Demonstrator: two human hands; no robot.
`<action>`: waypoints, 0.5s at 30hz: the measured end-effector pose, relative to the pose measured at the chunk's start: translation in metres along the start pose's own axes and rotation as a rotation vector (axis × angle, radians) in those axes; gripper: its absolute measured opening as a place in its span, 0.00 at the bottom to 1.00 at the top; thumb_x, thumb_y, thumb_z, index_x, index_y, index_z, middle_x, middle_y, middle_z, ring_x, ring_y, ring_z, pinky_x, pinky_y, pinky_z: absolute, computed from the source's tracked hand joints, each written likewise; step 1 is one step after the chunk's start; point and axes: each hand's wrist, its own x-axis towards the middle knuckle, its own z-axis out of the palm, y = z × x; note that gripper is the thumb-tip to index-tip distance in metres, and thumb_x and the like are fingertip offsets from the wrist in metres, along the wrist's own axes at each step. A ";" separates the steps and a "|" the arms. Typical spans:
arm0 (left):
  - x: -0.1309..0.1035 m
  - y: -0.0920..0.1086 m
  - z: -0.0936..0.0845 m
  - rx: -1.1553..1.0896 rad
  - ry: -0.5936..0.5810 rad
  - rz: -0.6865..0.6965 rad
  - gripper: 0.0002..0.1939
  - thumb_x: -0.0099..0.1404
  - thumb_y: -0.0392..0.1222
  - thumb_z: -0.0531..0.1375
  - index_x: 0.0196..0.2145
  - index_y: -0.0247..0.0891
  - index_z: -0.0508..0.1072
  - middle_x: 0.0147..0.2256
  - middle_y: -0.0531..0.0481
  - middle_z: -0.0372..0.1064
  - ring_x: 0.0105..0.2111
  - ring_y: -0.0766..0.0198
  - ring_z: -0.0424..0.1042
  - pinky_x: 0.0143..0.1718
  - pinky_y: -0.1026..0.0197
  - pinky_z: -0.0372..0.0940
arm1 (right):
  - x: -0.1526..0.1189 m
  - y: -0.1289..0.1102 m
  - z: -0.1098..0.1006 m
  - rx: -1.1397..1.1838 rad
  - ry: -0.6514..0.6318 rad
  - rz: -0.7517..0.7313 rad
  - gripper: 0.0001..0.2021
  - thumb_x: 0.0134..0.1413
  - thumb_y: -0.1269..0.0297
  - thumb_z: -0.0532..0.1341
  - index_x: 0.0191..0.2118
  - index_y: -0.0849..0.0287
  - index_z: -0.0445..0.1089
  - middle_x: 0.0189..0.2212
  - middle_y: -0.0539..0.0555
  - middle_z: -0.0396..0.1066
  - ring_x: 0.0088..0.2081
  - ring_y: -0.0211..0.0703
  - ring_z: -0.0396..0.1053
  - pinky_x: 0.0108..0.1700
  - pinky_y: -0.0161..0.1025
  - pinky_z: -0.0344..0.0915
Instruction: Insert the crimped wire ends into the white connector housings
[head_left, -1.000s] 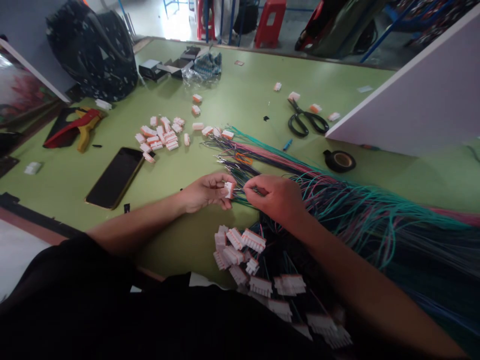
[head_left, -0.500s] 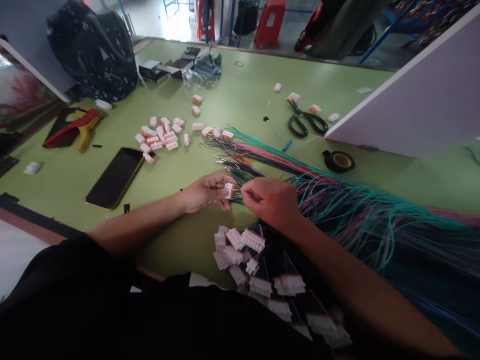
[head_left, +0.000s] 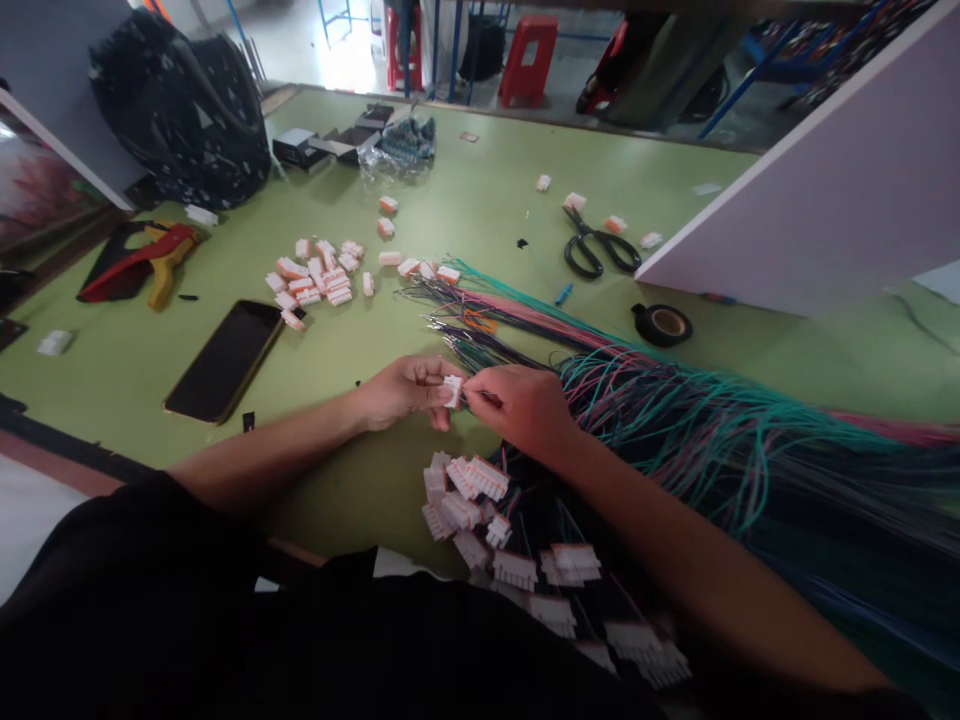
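Between the thumb and fingers of my left hand is a small white connector housing with an orange edge. My right hand is closed in a pinch right beside it, on a thin wire whose end meets the connector; the fingers hide most of the wire. Behind and to the right lies a long bundle of green, pink and dark wires, with bare metal terminals at its left end. Below my hands is a heap of white connectors with wires attached.
Loose connectors lie in a pile at the left, near a phone and a red-and-yellow hand tool. Black scissors and black tape lie at the right, by a white partition. A dark bag stands at the back left.
My right hand has come closer to the connector, and its fingertips now almost touch it. My left hand keeps its hold. The whole view has shifted slightly.
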 end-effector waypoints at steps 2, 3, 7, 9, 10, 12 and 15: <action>0.000 0.001 0.001 0.003 -0.037 -0.010 0.16 0.51 0.43 0.67 0.33 0.30 0.70 0.24 0.53 0.70 0.20 0.71 0.70 0.23 0.68 0.65 | 0.006 0.009 -0.017 0.195 -0.136 0.038 0.12 0.52 0.61 0.55 0.27 0.59 0.73 0.23 0.50 0.73 0.26 0.35 0.66 0.28 0.33 0.56; -0.001 0.001 0.001 0.005 -0.056 -0.011 0.16 0.51 0.43 0.67 0.33 0.30 0.70 0.24 0.53 0.70 0.20 0.70 0.70 0.23 0.67 0.65 | 0.011 0.015 -0.026 0.255 -0.179 0.053 0.12 0.52 0.58 0.56 0.30 0.59 0.73 0.26 0.50 0.74 0.27 0.36 0.67 0.29 0.33 0.58; -0.001 0.003 -0.001 0.011 -0.098 -0.010 0.17 0.50 0.43 0.68 0.33 0.31 0.70 0.25 0.52 0.71 0.21 0.69 0.71 0.24 0.66 0.66 | 0.031 0.051 -0.046 -0.099 -0.037 0.318 0.12 0.53 0.63 0.54 0.36 0.59 0.74 0.32 0.55 0.75 0.33 0.41 0.69 0.33 0.37 0.59; 0.000 0.003 -0.003 0.008 -0.105 -0.014 0.16 0.51 0.43 0.68 0.33 0.31 0.70 0.24 0.52 0.71 0.21 0.69 0.71 0.25 0.67 0.66 | 0.038 0.064 -0.041 -0.335 -0.123 0.362 0.12 0.52 0.67 0.54 0.37 0.60 0.74 0.36 0.58 0.75 0.37 0.46 0.69 0.35 0.38 0.59; 0.000 0.003 -0.003 0.005 -0.104 -0.015 0.16 0.51 0.43 0.67 0.33 0.31 0.70 0.24 0.53 0.71 0.21 0.70 0.71 0.25 0.67 0.67 | 0.041 0.067 -0.036 -0.431 -0.170 0.353 0.13 0.52 0.68 0.53 0.37 0.61 0.74 0.38 0.59 0.74 0.39 0.47 0.69 0.35 0.39 0.59; 0.000 0.003 -0.004 -0.001 -0.097 -0.010 0.15 0.51 0.42 0.67 0.33 0.31 0.69 0.24 0.53 0.71 0.22 0.70 0.72 0.26 0.67 0.67 | 0.043 0.069 -0.027 -0.568 -0.233 0.317 0.14 0.52 0.70 0.52 0.37 0.61 0.74 0.39 0.61 0.74 0.40 0.49 0.69 0.34 0.39 0.58; 0.000 0.002 -0.005 0.000 -0.088 0.005 0.15 0.52 0.42 0.67 0.33 0.31 0.69 0.25 0.53 0.71 0.22 0.70 0.71 0.27 0.67 0.67 | 0.040 0.071 -0.024 -0.622 -0.217 0.311 0.13 0.51 0.71 0.51 0.35 0.61 0.73 0.37 0.61 0.74 0.39 0.49 0.69 0.32 0.38 0.57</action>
